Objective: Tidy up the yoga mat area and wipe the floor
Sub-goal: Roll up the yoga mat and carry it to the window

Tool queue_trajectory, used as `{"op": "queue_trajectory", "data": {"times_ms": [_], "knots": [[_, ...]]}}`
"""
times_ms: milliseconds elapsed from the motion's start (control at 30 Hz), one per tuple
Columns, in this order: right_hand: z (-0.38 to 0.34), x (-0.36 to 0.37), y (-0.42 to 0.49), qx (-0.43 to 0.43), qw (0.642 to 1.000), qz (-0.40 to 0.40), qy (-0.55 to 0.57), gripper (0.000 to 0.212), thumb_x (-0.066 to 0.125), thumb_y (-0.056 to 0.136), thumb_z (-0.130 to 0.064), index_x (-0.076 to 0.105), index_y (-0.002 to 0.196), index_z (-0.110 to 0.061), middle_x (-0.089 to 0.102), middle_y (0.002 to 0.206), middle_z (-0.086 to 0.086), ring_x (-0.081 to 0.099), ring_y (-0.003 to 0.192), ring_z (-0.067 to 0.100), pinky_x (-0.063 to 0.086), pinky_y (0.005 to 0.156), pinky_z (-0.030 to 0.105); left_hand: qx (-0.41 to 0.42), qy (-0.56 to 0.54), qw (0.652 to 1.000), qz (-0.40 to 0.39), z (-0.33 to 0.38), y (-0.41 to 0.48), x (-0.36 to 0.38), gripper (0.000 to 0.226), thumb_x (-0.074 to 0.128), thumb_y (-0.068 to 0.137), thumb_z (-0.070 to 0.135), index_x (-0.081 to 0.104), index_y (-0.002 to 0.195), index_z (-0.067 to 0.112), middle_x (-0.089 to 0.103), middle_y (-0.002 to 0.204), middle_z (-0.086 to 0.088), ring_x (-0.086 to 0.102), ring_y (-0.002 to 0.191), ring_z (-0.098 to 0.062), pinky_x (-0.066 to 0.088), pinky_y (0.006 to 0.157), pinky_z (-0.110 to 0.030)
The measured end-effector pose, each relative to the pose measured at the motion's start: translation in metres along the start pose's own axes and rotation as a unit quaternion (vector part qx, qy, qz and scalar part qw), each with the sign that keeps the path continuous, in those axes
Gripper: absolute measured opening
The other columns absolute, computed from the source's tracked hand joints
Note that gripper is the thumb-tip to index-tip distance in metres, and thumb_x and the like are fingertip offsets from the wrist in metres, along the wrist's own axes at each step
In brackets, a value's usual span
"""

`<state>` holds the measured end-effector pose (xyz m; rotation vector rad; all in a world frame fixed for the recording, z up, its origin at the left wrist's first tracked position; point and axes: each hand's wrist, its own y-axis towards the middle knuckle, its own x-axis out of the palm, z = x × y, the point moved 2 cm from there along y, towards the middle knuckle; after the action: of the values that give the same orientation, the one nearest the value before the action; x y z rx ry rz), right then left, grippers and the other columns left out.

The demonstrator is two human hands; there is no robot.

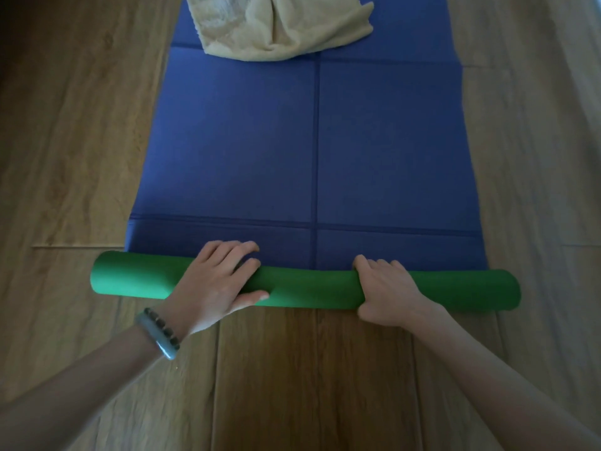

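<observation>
Yoga mat roll [309,288] lies crosswise under your hands, flat mat [390,141] stretching straight ahead | left hand [214,281] presses it, fingers laid over | right hand [387,288] curls round it | both equally near, so push forward evenly.

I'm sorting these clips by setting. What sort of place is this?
Probably a room at home: wood-plank floor, a blue yoga mat spread on it, a cream towel lying on the mat.
</observation>
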<state>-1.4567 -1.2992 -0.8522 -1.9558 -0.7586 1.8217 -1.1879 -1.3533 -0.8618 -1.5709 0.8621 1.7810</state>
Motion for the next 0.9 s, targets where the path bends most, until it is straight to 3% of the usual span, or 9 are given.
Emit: {"op": "queue_trajectory", "data": {"times_ms": [67,167,367,433,533,600,667,767,900], "knots": [[0.002,-0.002,0.003,0.004,1.0,-0.014,0.018,0.041,0.057,0.072,-0.024,0.036,0.107,-0.016,0.043,0.085,-0.005,0.042,0.078,0.017,0.03,0.072,0.032,-0.002,0.018,1.0,0.026,0.011,-0.004,0.004,0.058,0.037,0.094,0.052,0.063,0.111,0.004,0.064,0.108,-0.014,0.057,0.094,-0.03,0.036,0.085,-0.038],[0.002,-0.003,0.004,0.002,1.0,-0.011,0.019,0.039,0.057,0.073,-0.023,0.036,0.104,-0.016,0.044,0.085,-0.004,0.042,0.078,0.017,0.03,0.073,0.032,-0.01,0.057,0.998,0.004,0.024,-0.008,0.013,0.07,0.037,0.089,0.063,0.053,0.125,0.006,0.064,0.109,-0.015,0.058,0.095,-0.032,0.037,0.088,-0.042],[0.001,-0.014,0.008,-0.001,0.997,-0.063,0.037,0.033,0.057,0.075,-0.022,0.033,0.097,-0.019,0.039,0.078,-0.006,0.042,0.077,0.015,0.03,0.071,0.031,-0.045,0.08,0.995,-0.039,0.023,-0.004,0.017,0.069,0.052,0.082,0.063,0.046,0.123,0.008,0.062,0.106,-0.018,0.06,0.094,-0.033,0.048,0.082,-0.045],[0.004,-0.015,0.005,-0.007,0.998,-0.049,0.042,0.042,0.06,0.073,-0.025,0.035,0.107,-0.019,0.042,0.091,-0.004,0.041,0.087,0.016,0.033,0.078,0.031,-0.029,0.083,0.996,-0.032,0.021,-0.001,0.016,0.069,0.063,0.077,0.058,0.046,0.119,0.007,0.062,0.099,-0.018,0.061,0.086,-0.033,0.05,0.075,-0.042],[0.009,-0.006,-0.012,-0.019,0.999,0.038,0.001,0.074,0.064,0.069,-0.035,0.033,0.135,-0.021,0.043,0.117,0.001,0.041,0.112,0.021,0.028,0.103,0.039,0.001,0.071,0.997,-0.031,0.015,0.004,0.013,0.066,0.068,0.075,0.055,0.046,0.115,0.006,0.061,0.089,-0.015,0.059,0.074,-0.029,0.049,0.067,-0.038],[0.007,0.007,-0.025,-0.002,0.991,0.129,-0.042,0.093,0.074,0.057,-0.034,0.036,0.14,-0.018,0.051,0.122,0.008,0.049,0.116,0.029,0.026,0.108,0.048,0.017,0.063,0.998,-0.022,0.011,0.008,0.012,0.062,0.063,0.078,0.057,0.049,0.112,0.007,0.059,0.083,-0.012,0.056,0.07,-0.027,0.047,0.064,-0.036],[0.004,0.025,-0.034,0.035,0.983,0.175,-0.042,0.101,0.081,0.048,-0.021,0.039,0.139,-0.013,0.056,0.122,0.016,0.052,0.117,0.035,0.026,0.107,0.053,0.03,0.057,0.997,-0.034,0.006,0.013,0.011,0.059,0.056,0.08,0.06,0.051,0.109,0.009,0.058,0.08,-0.008,0.055,0.067,-0.024,0.047,0.063,-0.034],[0.002,0.033,-0.031,0.068,0.973,0.216,-0.046,0.091,0.076,0.054,-0.002,0.039,0.137,-0.012,0.056,0.121,0.021,0.052,0.116,0.039,0.03,0.104,0.055,0.036,0.051,0.995,-0.078,-0.002,0.022,0.01,0.062,0.038,0.082,0.07,0.049,0.109,0.015,0.058,0.079,-0.005,0.055,0.067,-0.023,0.047,0.064,-0.033],[0.013,0.018,-0.011,0.068,0.973,0.209,-0.069,0.086,0.083,0.042,-0.006,0.051,0.121,-0.012,0.062,0.097,0.015,0.06,0.088,0.033,0.047,0.085,0.049,-0.019,0.005,0.981,-0.193,-0.015,0.04,0.007,0.077,0.025,0.071,0.082,0.044,0.115,0.021,0.056,0.093,0.0,0.055,0.086,-0.022,0.044,0.075,-0.034]]}}
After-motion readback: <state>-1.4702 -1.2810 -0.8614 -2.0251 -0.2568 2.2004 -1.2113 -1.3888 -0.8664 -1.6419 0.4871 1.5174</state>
